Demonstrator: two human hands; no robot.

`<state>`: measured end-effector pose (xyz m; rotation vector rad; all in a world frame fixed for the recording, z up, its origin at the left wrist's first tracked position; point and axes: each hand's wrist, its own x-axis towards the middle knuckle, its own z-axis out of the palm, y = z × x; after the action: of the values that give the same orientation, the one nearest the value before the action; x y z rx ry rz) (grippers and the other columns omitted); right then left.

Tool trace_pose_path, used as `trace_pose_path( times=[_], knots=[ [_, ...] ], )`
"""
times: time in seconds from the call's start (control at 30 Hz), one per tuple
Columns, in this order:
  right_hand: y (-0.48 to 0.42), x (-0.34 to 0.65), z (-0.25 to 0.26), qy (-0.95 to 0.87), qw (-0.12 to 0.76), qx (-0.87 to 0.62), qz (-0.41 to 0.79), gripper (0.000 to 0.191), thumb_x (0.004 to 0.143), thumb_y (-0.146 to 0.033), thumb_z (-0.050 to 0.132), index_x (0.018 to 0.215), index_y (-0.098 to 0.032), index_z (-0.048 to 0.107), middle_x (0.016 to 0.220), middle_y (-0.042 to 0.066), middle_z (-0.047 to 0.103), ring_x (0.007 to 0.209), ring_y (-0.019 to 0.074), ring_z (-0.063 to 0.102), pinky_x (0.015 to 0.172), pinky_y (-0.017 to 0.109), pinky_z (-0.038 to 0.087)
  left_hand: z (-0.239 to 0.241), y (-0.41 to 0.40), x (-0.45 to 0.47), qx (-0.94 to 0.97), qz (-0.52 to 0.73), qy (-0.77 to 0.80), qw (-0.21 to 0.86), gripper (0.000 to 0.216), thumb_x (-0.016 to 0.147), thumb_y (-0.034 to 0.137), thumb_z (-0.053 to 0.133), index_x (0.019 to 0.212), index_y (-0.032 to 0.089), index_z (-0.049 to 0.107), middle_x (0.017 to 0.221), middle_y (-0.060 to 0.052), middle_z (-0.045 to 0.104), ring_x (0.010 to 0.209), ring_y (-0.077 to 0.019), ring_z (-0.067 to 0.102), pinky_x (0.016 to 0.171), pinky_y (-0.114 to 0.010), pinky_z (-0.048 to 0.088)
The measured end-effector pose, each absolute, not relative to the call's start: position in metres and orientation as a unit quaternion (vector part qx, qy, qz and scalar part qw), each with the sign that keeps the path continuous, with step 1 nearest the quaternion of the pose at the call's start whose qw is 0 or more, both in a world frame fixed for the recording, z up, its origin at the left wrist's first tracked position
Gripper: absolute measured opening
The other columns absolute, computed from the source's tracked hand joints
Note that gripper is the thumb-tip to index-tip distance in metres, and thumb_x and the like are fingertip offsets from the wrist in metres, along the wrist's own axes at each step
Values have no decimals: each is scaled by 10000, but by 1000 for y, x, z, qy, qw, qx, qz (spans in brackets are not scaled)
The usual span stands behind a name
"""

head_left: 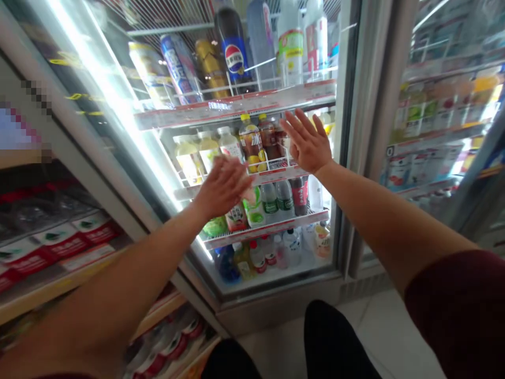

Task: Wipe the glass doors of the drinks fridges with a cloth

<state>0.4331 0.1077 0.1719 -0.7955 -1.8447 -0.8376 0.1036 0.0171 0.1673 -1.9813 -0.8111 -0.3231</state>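
Both my arms reach out in front of a lit drinks fridge (345, 210). My left hand (224, 187) is in front of the middle shelves, smeared by motion, its fingers stretched out with no held object visible. Behind it are pale-drink bottles (207, 150) and a green-labelled bottle (255, 208). My right hand (310, 139) is raised with fingers spread and nothing in it. It is nearest to dark tea bottles (270, 139) beside a bottle with a yellow cap and lemon label (250, 139). Whether either hand touches anything, I cannot tell.
On the top shelf stand a cola bottle (232, 47), tall cans (179, 68) and several clear bottles. Small bottles (258, 258) fill the bottom. Packaged goods (59, 239) line shelves at left. Another glass-fronted fridge (430, 121) is at right. My dark-clothed knees (333, 342) show below.
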Motion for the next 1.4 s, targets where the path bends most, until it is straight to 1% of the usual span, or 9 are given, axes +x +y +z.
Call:
trace_pose_path(
  times=[0.1, 0.2, 0.3, 0.37, 0.5, 0.77, 0.97, 1.2, 1.4],
  knots=[
    [105, 433, 173, -753, 458, -337, -331, 750, 998, -282, 332, 1700, -419, 103, 1721, -129, 285, 1639, 266, 232, 1358, 603, 182, 194, 20, 88, -828, -72, -268, 486, 568, 1059, 386, 499, 1615, 340, 392, 1731, 6, 304, 1634, -246, 203, 1361, -557, 149],
    [102, 433, 174, -759, 458, -340, -315, 730, 1002, -299, 340, 1699, -402, 149, 1720, -124, 292, 1640, 277, 226, 1361, 612, 160, 237, 25, 76, -708, -273, -392, 520, 690, 1050, 431, 480, 1677, 242, 260, 1785, -12, 93, 1650, -313, 43, 1344, -645, 49],
    [102, 432, 174, -760, 466, -335, -305, 672, 1015, -284, 323, 1681, -355, 274, 1719, -93, 308, 1638, 265, 232, 1373, 573, 122, 227, 27, 84, -645, -376, -450, 490, 734, 1058, 423, 440, 1685, 135, 191, 1786, -68, 10, 1642, -351, -68, 1316, -706, -27],
    [102, 432, 174, -756, 471, -333, -309, 639, 1022, -279, 304, 1657, -336, 347, 1716, -83, 315, 1637, 241, 239, 1379, 529, 116, 194, 25, 93, -702, -325, -433, 463, 676, 1054, 411, 447, 1661, 159, 291, 1782, -85, 83, 1646, -348, -77, 1312, -717, -42],
    [102, 433, 174, -756, 467, -334, -313, 661, 1003, -296, 335, 1662, -348, 327, 1712, -101, 320, 1638, 254, 236, 1371, 574, 144, 162, 19, 95, -864, -87, -316, 383, 491, 1049, 405, 473, 1535, 344, 509, 1673, 13, 423, 1630, -244, 224, 1359, -599, 138],
    [103, 433, 173, -757, 480, -317, -309, 623, 1030, -333, 322, 1650, -301, 364, 1708, -56, 344, 1633, 279, 247, 1363, 587, 126, 213, 22, 99, -668, -380, -451, 454, 714, 1048, 427, 438, 1677, 147, 251, 1780, -76, 91, 1644, -353, -46, 1311, -707, -51],
    [103, 433, 174, -760, 465, -334, -308, 705, 1007, -319, 356, 1693, -387, 208, 1712, -99, 324, 1639, 273, 229, 1366, 603, 124, 186, 19, 107, -865, -93, -328, 368, 531, 1021, 445, 456, 1540, 351, 510, 1675, 39, 415, 1621, -245, 254, 1361, -581, 118],
    [106, 433, 173, -757, 476, -326, -305, 648, 1010, -331, 293, 1656, -341, 351, 1706, -109, 329, 1646, 264, 204, 1373, 562, 116, 214, 25, 102, -660, -370, -439, 484, 740, 1043, 379, 483, 1698, 179, 202, 1782, -74, 84, 1647, -343, -34, 1323, -690, -2],
    [106, 433, 173, -766, 486, -314, -281, 664, 1013, -420, 284, 1676, -373, 276, 1675, -112, 389, 1658, 252, 153, 1381, 556, 53, 166, 21, 110, -878, -40, -281, 387, 514, 1032, 332, 472, 1543, 377, 492, 1666, 46, 432, 1621, -208, 254, 1363, -539, 173]
  ],
)
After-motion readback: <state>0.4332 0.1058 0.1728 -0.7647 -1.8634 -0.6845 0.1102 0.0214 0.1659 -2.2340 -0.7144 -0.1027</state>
